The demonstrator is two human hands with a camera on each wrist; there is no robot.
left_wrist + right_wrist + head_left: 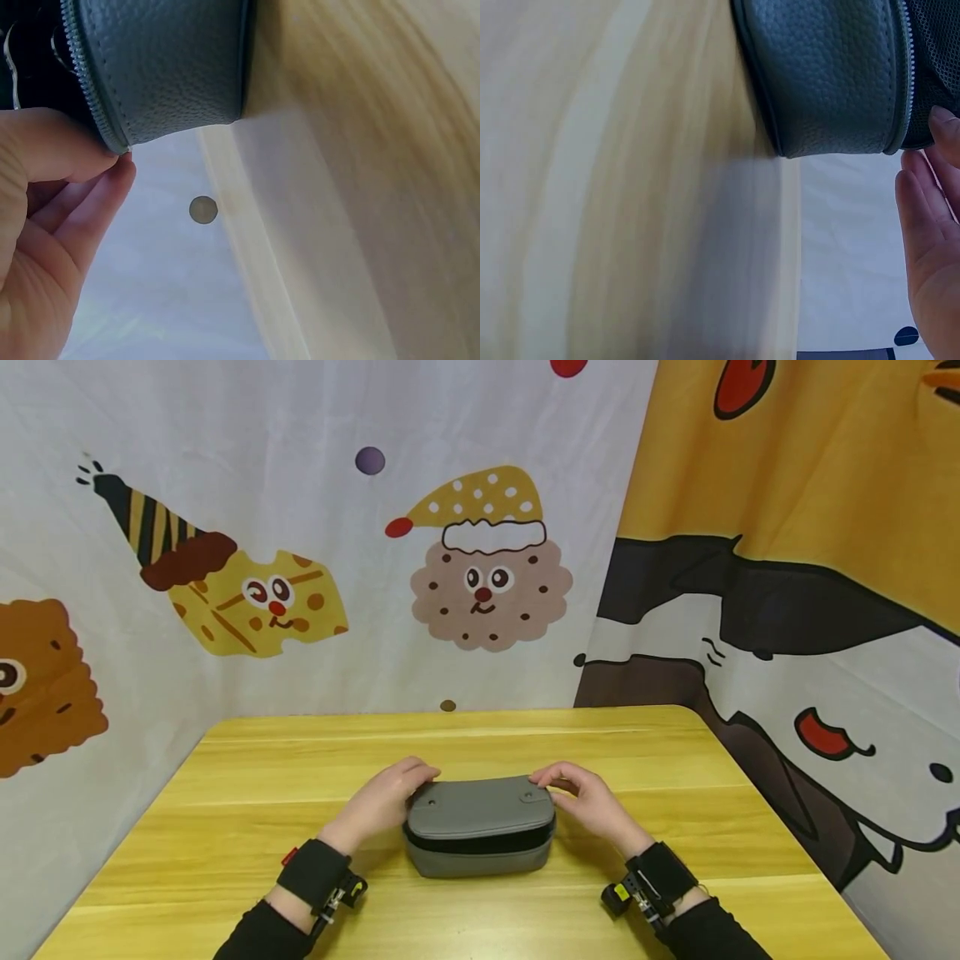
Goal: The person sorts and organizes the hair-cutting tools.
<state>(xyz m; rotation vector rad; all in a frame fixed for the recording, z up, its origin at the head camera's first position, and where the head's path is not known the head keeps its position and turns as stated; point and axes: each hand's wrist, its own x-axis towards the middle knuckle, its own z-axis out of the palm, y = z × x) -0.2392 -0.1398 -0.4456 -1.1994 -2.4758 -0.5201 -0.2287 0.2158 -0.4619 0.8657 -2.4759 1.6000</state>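
A grey leather-look zippered case stands on the table with its zip undone along the front, leaving a dark gap under the lid. At the case's left end, my left hand has its thumb and fingertips together, pinching the end of the zip. Dark lining shows inside the open zip in the left wrist view. My right hand grips the lid's far right corner, fingers on top and thumb at the side. In the right wrist view that thumb lies against dark mesh beside the zip.
The wooden table reaches back to a printed curtain with cartoon figures. Another patterned cloth hangs along the right side. Each wrist wears a black band with a small camera.
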